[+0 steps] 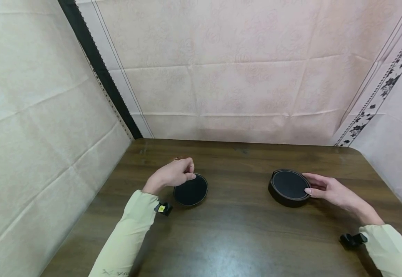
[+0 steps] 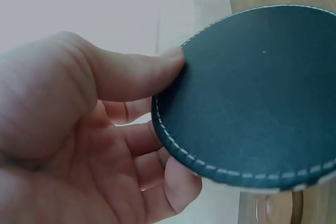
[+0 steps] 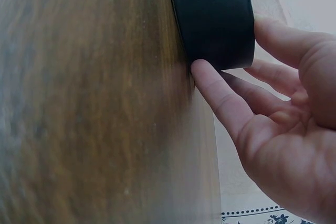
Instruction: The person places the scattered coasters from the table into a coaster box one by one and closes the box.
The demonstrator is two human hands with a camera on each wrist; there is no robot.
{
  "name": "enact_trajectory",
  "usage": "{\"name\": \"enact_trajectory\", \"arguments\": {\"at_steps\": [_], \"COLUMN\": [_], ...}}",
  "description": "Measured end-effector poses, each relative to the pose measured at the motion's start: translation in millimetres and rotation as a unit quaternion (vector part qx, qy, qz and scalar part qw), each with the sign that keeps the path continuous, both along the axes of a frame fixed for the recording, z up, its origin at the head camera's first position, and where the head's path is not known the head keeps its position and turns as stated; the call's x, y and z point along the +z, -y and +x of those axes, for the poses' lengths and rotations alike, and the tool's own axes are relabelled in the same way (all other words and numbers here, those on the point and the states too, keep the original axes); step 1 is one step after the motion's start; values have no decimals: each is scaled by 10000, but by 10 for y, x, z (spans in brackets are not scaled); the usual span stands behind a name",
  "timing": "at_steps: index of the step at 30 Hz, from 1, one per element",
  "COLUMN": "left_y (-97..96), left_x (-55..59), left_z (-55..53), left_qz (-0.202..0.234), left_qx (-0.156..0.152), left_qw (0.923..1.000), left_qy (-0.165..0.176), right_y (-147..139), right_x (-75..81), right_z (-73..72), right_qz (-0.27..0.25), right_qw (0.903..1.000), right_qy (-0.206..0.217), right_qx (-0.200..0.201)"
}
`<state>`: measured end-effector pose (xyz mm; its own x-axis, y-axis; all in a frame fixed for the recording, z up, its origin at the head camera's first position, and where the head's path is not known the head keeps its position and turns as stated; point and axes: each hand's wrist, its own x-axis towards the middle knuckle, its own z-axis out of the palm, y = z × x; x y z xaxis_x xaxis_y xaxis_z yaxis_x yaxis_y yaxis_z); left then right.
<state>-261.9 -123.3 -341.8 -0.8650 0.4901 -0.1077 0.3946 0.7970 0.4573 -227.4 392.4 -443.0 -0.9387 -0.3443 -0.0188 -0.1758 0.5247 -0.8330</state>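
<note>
A round black leather coaster (image 1: 191,191) with pale edge stitching is pinched at its rim by my left hand (image 1: 173,174). In the left wrist view the thumb lies over the coaster's (image 2: 252,98) face, with the fingers beneath and beside its edge. On the right part of the table stands a round black coaster holder (image 1: 281,198) with a coaster (image 1: 289,184) showing on top. My right hand (image 1: 336,192) holds that holder from its right side, thumb at the upper edge. In the right wrist view its fingertips touch the holder's (image 3: 215,19) wall low down.
Both hands work over a brown wooden table (image 1: 235,227) with rounded far corners. Pale patterned cloth (image 1: 242,84) hangs behind it, with more cloth at the left and right sides. A small black wrist camera (image 1: 352,241) sits at the right cuff.
</note>
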Motion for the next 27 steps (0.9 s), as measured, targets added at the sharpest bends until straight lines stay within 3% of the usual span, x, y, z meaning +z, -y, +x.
{"name": "enact_trajectory", "arguments": {"at_steps": [19, 27], "left_y": [-630, -926], "left_x": [-30, -123], "left_z": [-111, -122], "left_qz": [868, 1516], "left_qx": [11, 250], "left_qw": [9962, 9876], "left_qy": [-74, 318], "right_y": [-13, -23], "right_x": [-10, -32], "right_z": [-15, -43], "right_qz": [127, 213], "right_qw": [9998, 9997], "right_qy": [99, 54], "right_qx": [-77, -97]}}
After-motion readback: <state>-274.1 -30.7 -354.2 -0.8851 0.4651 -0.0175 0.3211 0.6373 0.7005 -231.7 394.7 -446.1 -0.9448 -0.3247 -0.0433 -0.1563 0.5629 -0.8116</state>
